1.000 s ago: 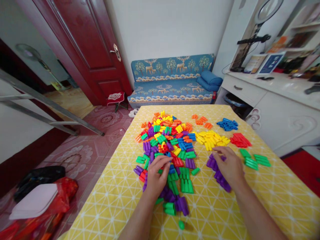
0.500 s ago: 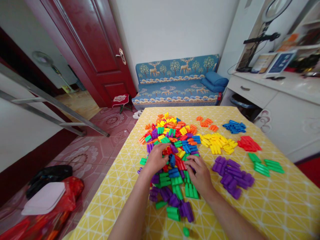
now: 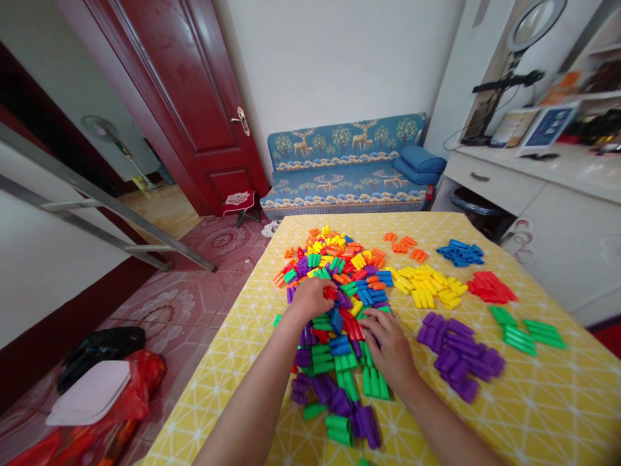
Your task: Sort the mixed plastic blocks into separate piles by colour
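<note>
My left hand (image 3: 313,301) reaches over the mixed pile with bent fingers, and a red plastic building block (image 3: 330,292) shows at its fingertips. At the right side of the pile my right hand (image 3: 391,344) has its fingers and thumb curled around the end of some red blocks (image 3: 351,323); the exact contact is partly hidden. Blue blocks (image 3: 336,320) lie between the two hands. Green blocks (image 3: 375,382) sit just below my right hand, and purple blocks (image 3: 339,402) lie closer to me.
Single-colour groups lie on the right of the yellow tablecloth (image 3: 218,401): purple (image 3: 460,353), yellow (image 3: 427,285), orange (image 3: 405,244), blue (image 3: 460,252), red (image 3: 492,287) and green (image 3: 519,336). Beyond the table stands a blue sofa (image 3: 339,169). A metal ladder (image 3: 111,210) leans at the left.
My left hand has shifted slightly up over the pile, with a red block at its fingertips. My right hand stays by the red blocks. The camera view has tilted slightly.
</note>
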A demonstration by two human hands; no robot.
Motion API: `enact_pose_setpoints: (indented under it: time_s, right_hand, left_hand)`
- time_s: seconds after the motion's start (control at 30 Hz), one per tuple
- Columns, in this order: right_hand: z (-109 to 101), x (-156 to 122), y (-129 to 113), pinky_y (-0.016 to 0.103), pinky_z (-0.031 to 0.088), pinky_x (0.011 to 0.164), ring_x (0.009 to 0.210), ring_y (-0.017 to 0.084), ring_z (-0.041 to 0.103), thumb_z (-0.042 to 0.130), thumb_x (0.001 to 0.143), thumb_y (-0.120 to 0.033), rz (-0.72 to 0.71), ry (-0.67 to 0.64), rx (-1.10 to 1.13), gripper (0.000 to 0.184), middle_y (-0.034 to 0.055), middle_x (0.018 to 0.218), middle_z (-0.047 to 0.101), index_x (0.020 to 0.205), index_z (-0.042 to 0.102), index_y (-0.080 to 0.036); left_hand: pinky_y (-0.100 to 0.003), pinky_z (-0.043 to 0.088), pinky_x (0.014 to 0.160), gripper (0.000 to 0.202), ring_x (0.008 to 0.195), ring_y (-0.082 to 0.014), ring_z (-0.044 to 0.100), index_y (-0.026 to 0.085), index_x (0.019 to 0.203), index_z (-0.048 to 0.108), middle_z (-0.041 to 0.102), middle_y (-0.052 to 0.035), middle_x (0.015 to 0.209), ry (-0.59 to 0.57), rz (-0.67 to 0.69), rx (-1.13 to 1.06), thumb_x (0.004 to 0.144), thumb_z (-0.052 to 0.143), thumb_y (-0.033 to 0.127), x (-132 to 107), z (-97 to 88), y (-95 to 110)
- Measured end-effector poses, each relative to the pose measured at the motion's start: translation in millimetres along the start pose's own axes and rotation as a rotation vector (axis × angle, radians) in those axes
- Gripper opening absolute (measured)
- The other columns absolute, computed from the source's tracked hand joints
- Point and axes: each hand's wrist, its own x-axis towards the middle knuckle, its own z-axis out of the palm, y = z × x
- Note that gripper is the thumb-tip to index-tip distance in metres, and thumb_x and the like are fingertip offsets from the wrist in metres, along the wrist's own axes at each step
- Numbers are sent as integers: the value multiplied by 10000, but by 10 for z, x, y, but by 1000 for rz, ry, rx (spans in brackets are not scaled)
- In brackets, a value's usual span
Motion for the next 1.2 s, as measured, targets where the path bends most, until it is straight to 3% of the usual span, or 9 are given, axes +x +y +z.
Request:
enact_pose_setpoints:
  time_s: [0.23, 0.37, 0.5, 0.67, 0.83, 1.0, 1.2]
  right_hand:
    - [20, 36, -64, 472, 471, 917, 1094, 270, 526, 489, 916, -248, -15, -103, -175, 415, 83, 1244, 577, 1324, 538, -296]
    - [33, 64, -109, 454, 465, 876, 1065, 276, 516, 481, 923, -299, -13, -114, -279, 416, 95, 1217, 581, 1335, 534, -307]
    - [37, 104, -163, 445, 443, 834, 1082, 287, 497, 464, 931, -317, -8, -161, -359, 413, 94, 1292, 558, 1338, 532, -333]
    - [42, 149, -219, 448, 406, 827, 1115, 287, 487, 450, 936, -316, 52, -229, -376, 393, 53, 1377, 520, 1315, 545, -353]
    - [51, 154, -214, 414, 377, 856, 1115, 249, 510, 474, 927, -269, 71, -153, -260, 318, 51, 1278, 592, 1210, 616, -297]
    - [67, 151, -176, 392, 376, 875, 1073, 224, 558, 519, 906, -275, 59, -83, -116, 188, 62, 1165, 635, 1043, 640, -230]
    - [166, 173, -107, 398, 396, 922, 1164, 257, 526, 517, 901, -288, 83, -56, -183, 434, 131, 1261, 591, 1311, 500, -146]
  left_hand:
    - [-331, 507, 741, 373, 811, -248, 655, 252, 996, 699, 694, -27, 807, 10, -14, -1, 639, 632, 167, -39, -12, 17]
    - [-354, 499, 810, 365, 925, -254, 623, 215, 914, 676, 657, -56, 906, 171, 45, -60, 594, 588, 63, -130, 48, 12]
    - [-338, 497, 813, 329, 896, -220, 609, 196, 839, 667, 606, -56, 911, 305, 41, -155, 603, 556, -4, -275, 108, 29]
    - [-330, 482, 811, 105, 856, -199, 591, 183, 767, 647, 595, -41, 842, 481, 25, -307, 717, 632, 92, -457, 188, 56]
    - [-298, 465, 791, 150, 838, -173, 580, 182, 705, 602, 592, -19, 803, 674, 29, -418, 722, 557, 41, -537, 261, 53]
    - [-279, 462, 739, 166, 795, -167, 583, 180, 705, 598, 601, -10, 781, 705, 42, -502, 677, 544, 25, -537, 298, 63]
    - [-273, 466, 739, 157, 776, -156, 589, 182, 708, 591, 596, -5, 776, 708, 110, -569, 698, 542, 34, -575, 281, 118]
